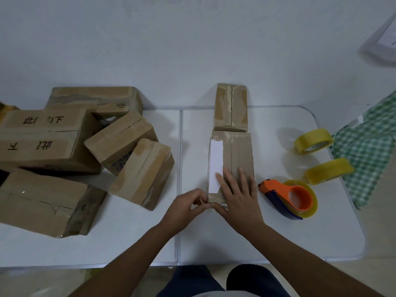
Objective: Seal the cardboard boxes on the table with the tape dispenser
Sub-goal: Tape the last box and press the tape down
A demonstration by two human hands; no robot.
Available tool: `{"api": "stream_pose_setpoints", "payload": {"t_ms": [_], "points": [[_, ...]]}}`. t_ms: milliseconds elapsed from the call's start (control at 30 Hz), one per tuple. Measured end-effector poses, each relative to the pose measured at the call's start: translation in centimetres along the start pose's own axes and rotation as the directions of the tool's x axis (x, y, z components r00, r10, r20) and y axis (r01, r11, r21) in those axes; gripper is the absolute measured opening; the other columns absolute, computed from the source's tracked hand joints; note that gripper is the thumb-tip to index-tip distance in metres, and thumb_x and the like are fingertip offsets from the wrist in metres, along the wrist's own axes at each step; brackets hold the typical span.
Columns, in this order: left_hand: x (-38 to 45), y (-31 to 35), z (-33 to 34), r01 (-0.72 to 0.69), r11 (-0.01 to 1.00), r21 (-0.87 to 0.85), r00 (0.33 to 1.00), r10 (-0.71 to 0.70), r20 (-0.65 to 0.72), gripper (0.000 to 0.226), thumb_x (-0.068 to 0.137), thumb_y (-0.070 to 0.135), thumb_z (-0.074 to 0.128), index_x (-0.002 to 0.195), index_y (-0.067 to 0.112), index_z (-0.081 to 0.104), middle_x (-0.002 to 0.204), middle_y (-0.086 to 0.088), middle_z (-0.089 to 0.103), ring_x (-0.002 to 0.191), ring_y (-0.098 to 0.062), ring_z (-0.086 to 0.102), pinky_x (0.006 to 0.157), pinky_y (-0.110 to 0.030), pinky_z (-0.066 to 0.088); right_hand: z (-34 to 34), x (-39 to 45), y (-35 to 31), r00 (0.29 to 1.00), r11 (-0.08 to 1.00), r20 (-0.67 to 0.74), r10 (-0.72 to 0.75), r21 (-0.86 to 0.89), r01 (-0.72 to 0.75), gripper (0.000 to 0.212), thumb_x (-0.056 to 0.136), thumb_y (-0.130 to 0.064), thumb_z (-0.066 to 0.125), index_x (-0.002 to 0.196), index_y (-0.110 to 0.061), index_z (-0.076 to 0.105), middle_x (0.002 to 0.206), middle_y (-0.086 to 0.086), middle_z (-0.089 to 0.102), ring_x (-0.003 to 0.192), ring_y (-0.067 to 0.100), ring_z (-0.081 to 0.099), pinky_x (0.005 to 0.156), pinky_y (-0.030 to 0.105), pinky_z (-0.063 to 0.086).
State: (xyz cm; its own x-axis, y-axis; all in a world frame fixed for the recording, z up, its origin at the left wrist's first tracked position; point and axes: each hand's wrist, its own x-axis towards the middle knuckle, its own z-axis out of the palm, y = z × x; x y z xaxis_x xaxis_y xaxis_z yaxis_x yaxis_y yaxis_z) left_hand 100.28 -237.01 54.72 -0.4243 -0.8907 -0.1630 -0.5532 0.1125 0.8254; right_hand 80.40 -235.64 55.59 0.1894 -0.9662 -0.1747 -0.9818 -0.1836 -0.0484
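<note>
Two hands work the near end of the long box: our right hand lies flat and spread on its top, our left hand pinches something small at its near edge, likely tape. Right of that box, on the counter, the tape dispenser lies untouched; two yellow rolls sit farther right. Behind it stands a small taped box. Left, a pile seemingly awaits sealing; its handwritten characters we cannot read.
</note>
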Motion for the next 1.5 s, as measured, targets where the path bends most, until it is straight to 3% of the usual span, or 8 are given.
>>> {"api": "stream_pose_setpoints", "payload": {"t_ms": [233,667,867,1033,1167,1233,1333,1500], "points": [[3.3,-0.8,-2.2,-0.213,0.926,0.311,0.961,0.141,0.237,0.018,0.092,0.037,0.067,0.098,0.022,0.058,0.098,0.010,0.060,0.081,-0.006,0.056,0.072,-0.018,0.046,-0.1,-0.1,0.2,0.999,0.999,0.027,-0.031,0.019,0.030,0.107,0.078,-0.051,0.066,0.156,-0.027,-0.003,0.163,0.003,-0.008,0.148,0.038,-0.009,0.117,0.058,-0.002],[2.8,0.3,-1.4,0.018,0.955,0.295,0.981,-0.074,0.179,0.054,0.082,0.068,0.059,0.115,0.027,0.047,0.121,0.012,0.043,0.080,-0.007,0.062,0.070,-0.024,0.053,-1.2,-0.1,1.1,0.993,0.970,0.067,-0.100,0.227,0.083,0.080,0.094,-0.057,0.041,0.154,-0.034,-0.006,0.158,-0.009,-0.025,0.144,0.024,-0.030,0.117,0.049,-0.017],[3.5,2.2,-2.3,0.148,0.979,0.143,0.988,-0.139,-0.074,0.062,0.088,0.066,0.036,0.134,0.025,0.046,0.142,0.008,0.042,0.101,-0.003,0.058,0.079,-0.012,0.044,-4.4,-0.1,4.3,0.944,0.551,-0.024,0.328,0.817,-0.171,0.058,0.100,-0.036,0.048,0.152,-0.022,0.027,0.161,-0.002,0.021,0.146,0.016,0.024,0.116,0.039,0.029],[5.9,4.6,0.2,0.218,0.877,0.427,0.976,-0.199,-0.091,0.086,0.087,0.076,0.035,0.154,0.026,0.016,0.164,-0.004,0.007,0.147,-0.030,0.022,0.116,-0.047,0.027,-4.1,-1.1,3.8,0.924,0.175,0.235,0.301,0.939,-0.296,0.058,0.099,-0.039,0.047,0.151,-0.027,0.022,0.127,0.003,0.062,0.084,0.015,0.072,0.071,0.024,0.057],[6.4,4.7,1.8,0.221,0.697,0.682,0.951,-0.310,0.008,0.125,0.062,0.098,0.028,0.153,0.027,-0.018,0.160,-0.014,-0.027,0.148,-0.042,-0.016,0.114,-0.068,0.006,-2.7,-1.8,3.9,0.895,0.304,0.146,0.420,0.907,-0.291,0.035,0.101,-0.030,0.047,0.135,-0.020,0.046,0.091,-0.002,0.068,0.067,0.011,0.069,0.068,0.035,0.058],[6.4,4.3,1.6,0.149,0.687,0.711,0.950,-0.298,0.089,0.125,0.067,0.093,0.042,0.152,0.028,-0.023,0.159,-0.015,-0.030,0.147,-0.044,-0.021,0.114,-0.070,0.004,-2.6,-1.9,4.7,0.828,0.393,0.010,0.561,0.877,-0.276,0.028,0.100,-0.022,0.050,0.127,-0.017,0.051,0.088,-0.003,0.063,0.070,0.004,0.062,0.063,0.018,0.050],[6.8,3.8,-0.8,-0.044,0.700,0.713,0.931,-0.231,0.283,0.118,0.075,0.081,0.054,0.150,0.035,-0.024,0.157,-0.009,-0.036,0.146,-0.039,-0.026,0.114,-0.065,-0.006,-3.0,-1.8,6.1,0.788,0.495,-0.149,0.598,0.842,-0.216,0.028,0.097,-0.016,0.053,0.125,-0.018,0.051,0.106,0.000,0.055,0.084,0.003,0.055,0.069,0.009,0.041],[7.3,4.6,-4.8,-0.392,0.634,0.667,0.841,-0.047,0.538,0.105,0.087,0.039,0.071,0.152,0.045,-0.012,0.160,0.011,-0.027,0.149,-0.026,-0.023,0.117,-0.058,-0.007,-3.5,-0.6,6.2,0.861,0.508,-0.054,0.506,0.825,-0.247,0.038,0.098,-0.013,0.051,0.136,-0.015,0.044,0.138,0.005,0.042,0.121,0.017,0.047,0.100,0.036,0.045]]}}
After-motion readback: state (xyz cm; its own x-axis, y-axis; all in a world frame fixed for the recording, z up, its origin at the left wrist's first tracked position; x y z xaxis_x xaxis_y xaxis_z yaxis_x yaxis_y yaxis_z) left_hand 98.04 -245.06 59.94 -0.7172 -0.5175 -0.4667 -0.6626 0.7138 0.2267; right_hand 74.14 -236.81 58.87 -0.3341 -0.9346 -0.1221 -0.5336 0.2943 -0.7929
